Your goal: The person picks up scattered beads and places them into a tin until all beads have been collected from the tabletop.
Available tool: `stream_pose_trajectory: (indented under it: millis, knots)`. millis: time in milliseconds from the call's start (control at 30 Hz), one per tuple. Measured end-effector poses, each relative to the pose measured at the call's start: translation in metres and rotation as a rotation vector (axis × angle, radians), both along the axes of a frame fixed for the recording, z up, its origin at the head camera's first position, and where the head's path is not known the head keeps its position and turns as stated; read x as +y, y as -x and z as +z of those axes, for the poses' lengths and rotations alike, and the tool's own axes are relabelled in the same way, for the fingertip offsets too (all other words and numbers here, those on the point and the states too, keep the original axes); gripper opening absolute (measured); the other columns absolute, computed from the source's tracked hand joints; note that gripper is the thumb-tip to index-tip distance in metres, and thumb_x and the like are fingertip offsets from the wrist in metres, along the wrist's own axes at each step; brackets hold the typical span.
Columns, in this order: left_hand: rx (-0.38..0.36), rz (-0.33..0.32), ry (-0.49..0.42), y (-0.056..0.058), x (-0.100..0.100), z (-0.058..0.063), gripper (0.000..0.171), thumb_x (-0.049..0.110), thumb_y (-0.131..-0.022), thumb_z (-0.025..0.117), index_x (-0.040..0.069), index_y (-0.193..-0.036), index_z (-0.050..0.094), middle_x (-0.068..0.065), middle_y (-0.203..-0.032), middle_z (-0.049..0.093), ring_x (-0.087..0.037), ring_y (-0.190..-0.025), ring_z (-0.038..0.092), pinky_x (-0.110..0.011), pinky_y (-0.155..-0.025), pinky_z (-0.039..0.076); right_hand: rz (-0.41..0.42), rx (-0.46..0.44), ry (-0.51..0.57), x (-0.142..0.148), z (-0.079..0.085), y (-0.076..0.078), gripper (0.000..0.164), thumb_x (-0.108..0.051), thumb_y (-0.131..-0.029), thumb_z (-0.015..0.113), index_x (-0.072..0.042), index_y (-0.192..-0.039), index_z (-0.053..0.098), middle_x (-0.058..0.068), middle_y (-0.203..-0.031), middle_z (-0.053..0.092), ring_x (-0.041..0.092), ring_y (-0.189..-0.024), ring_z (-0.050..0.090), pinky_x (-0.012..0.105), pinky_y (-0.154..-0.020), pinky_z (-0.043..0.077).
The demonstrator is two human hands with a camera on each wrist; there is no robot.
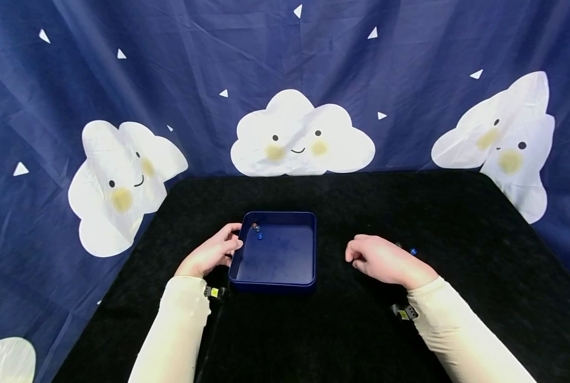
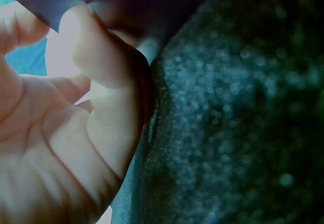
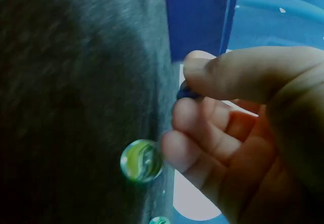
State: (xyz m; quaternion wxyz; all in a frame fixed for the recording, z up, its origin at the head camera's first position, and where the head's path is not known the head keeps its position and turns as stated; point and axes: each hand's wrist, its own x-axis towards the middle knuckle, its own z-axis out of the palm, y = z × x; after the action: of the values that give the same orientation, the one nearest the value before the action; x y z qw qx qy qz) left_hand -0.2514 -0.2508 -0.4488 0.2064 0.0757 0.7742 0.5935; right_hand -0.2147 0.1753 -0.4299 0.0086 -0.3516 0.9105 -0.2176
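A square, dark blue open box (image 1: 273,282) stands on the black cloth, with my left hand (image 1: 212,251) gripping its left side. In the left wrist view, the thumb (image 2: 83,41) lies against the box wall (image 2: 147,1). Three marbles sit by the box's far left corner: a brown one (image 1: 254,226), a clear one (image 1: 258,229) and a blue one (image 1: 260,236). Right of the box, my right hand (image 1: 383,259) pinches a dark blue marble (image 3: 187,91) between thumb and finger. Close by its fingertips, the right wrist view has a marble (image 3: 142,160) with yellow-green swirls.
Beyond my right hand lie a clear marble (image 1: 399,244) and a blue marble (image 1: 413,251) on the black tabletop (image 1: 352,340). A blue curtain (image 1: 203,48) with printed clouds hangs behind the table. Each wrist wears a small camera.
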Motion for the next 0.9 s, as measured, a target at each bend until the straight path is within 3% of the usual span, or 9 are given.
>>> stream_pose_trajectory:
  millis: [300, 433, 633, 900]
  knots:
    - [0.003, 0.016, 0.009, -0.001, 0.000, 0.002, 0.053, 0.010, -0.101, 0.053, 0.006, -0.150, 0.034, -0.018, -0.111, 0.047, -0.025, -0.085, 0.060, -0.039, -0.068, 0.056, 0.047, 0.158, 0.048, -0.033, 0.028, 0.010, 0.013, -0.009, -0.090, 0.072, -0.021, -0.088, 0.070, -0.014, -0.088, 0.055, 0.008, -0.078, 0.057, 0.029, -0.074, 0.050]
    - [-0.005, 0.005, 0.008, 0.000, 0.002, 0.002, 0.054, 0.011, -0.101, 0.053, 0.005, -0.150, 0.032, -0.016, -0.111, 0.047, -0.024, -0.086, 0.060, -0.039, -0.068, 0.056, 0.073, 0.223, 0.065, -0.056, 0.033, 0.012, 0.011, -0.013, -0.092, 0.071, -0.023, -0.088, 0.069, -0.014, -0.088, 0.054, 0.004, -0.077, 0.054, 0.027, -0.073, 0.049]
    - [0.001, 0.008, 0.010, 0.001, 0.002, 0.002, 0.054, 0.011, -0.101, 0.054, 0.005, -0.150, 0.033, -0.015, -0.110, 0.048, -0.024, -0.085, 0.060, -0.038, -0.067, 0.056, 0.109, 0.244, 0.060, -0.082, 0.034, 0.015, 0.011, -0.011, -0.094, 0.069, -0.022, -0.090, 0.068, -0.012, -0.090, 0.054, 0.003, -0.081, 0.054, 0.025, -0.075, 0.050]
    - [0.001, 0.015, 0.017, -0.001, 0.001, 0.000, 0.055, 0.011, -0.101, 0.054, 0.004, -0.150, 0.032, -0.014, -0.109, 0.047, -0.024, -0.086, 0.059, -0.038, -0.068, 0.056, 0.119, 0.232, 0.045, -0.097, 0.037, 0.013, 0.010, -0.012, -0.094, 0.068, -0.021, -0.091, 0.069, -0.010, -0.091, 0.056, 0.005, -0.078, 0.055, 0.025, -0.072, 0.051]
